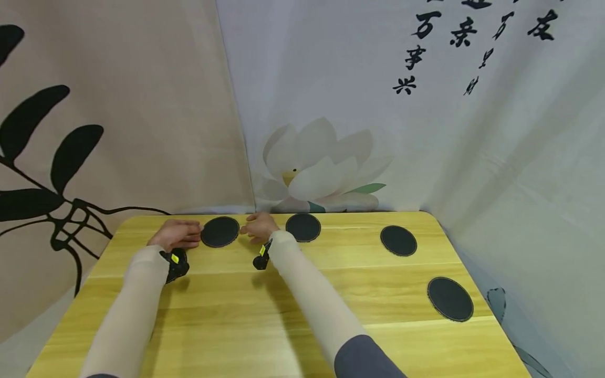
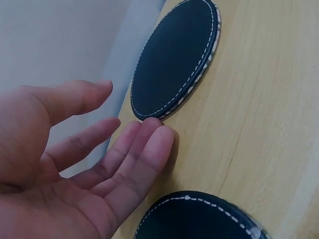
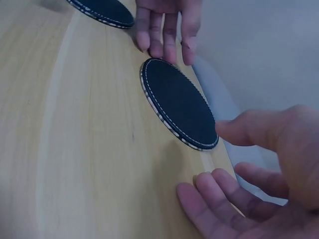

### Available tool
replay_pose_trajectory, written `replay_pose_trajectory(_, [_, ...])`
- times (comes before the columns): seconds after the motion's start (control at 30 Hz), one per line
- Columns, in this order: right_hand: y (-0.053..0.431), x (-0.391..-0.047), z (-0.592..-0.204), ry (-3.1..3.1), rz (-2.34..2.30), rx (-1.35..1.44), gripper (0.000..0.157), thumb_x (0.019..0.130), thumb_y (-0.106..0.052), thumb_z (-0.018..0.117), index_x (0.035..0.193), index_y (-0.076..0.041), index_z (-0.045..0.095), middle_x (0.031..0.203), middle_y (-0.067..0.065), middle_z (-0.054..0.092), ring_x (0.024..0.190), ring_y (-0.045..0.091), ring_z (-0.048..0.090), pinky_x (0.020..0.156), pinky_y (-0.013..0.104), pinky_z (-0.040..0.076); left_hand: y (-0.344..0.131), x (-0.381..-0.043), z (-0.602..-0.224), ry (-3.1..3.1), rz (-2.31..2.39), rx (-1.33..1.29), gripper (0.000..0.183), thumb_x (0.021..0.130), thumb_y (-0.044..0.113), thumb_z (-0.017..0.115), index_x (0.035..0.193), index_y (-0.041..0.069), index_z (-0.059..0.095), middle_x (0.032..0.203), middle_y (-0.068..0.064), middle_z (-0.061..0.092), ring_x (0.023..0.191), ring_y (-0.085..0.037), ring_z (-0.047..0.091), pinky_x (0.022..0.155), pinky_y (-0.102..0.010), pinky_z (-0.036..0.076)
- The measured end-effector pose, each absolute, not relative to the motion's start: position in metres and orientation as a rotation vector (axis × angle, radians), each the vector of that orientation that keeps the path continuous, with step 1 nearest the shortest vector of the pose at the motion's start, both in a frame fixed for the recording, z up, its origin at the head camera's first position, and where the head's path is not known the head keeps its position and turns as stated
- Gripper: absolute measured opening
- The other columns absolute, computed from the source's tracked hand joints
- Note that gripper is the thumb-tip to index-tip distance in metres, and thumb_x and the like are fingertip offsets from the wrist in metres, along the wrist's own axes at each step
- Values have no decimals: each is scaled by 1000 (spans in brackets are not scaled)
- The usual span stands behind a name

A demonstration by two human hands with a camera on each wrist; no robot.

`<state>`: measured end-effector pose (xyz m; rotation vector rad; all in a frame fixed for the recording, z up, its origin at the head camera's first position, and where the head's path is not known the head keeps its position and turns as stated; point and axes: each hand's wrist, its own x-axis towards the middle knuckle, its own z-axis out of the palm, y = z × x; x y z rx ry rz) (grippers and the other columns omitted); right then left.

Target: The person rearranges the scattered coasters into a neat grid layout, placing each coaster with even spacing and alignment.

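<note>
Between the two hands lies a round black coaster with white edge stitching, flat near the table's far edge. The fingers of my left hand are extended at its left side; in the left wrist view the fingertips meet its rim. My right hand is at the coaster's right side, fingers loosely bent. In the right wrist view its thumb is at the coaster's rim, and its other fingers are spread just above the wood. A second coaster lies below the left hand, out of sight in the head view.
More black coasters lie along the wooden table: one just right of my right hand, one at the far right, and one by the right edge. A printed curtain hangs right behind the table.
</note>
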<state>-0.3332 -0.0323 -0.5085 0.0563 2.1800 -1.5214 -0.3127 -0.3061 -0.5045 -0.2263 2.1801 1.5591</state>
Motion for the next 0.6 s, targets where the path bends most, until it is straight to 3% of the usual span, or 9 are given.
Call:
replay_pose_trajectory(0.17, [-46,-339,-510,2224,-1435,14,57,89,-15,81,142,-7,59,119,15,71,105,33,74,88,44,64,-303,-313,-500,2196,1526,-258,63,105,18,58,155,-10,33,103,3,74,90,-8,73,89,-33,64])
replay_pose_trajectory(0.37, [-58,-341,-511,2347,-1335,43,49,89,-19,81,134,-7,65,104,12,75,88,30,77,77,37,65,-298,-313,-499,2172,1572,-282,63,103,16,61,153,-12,35,94,3,73,86,-10,73,88,-33,64])
replay_pose_trajectory(0.6, [-63,-344,-517,2354,-1351,113,32,88,-16,82,116,-6,73,113,9,71,82,26,74,71,34,65,-290,-315,-502,2201,1578,-374,55,101,10,62,148,-13,43,91,2,69,80,-9,70,85,-31,65])
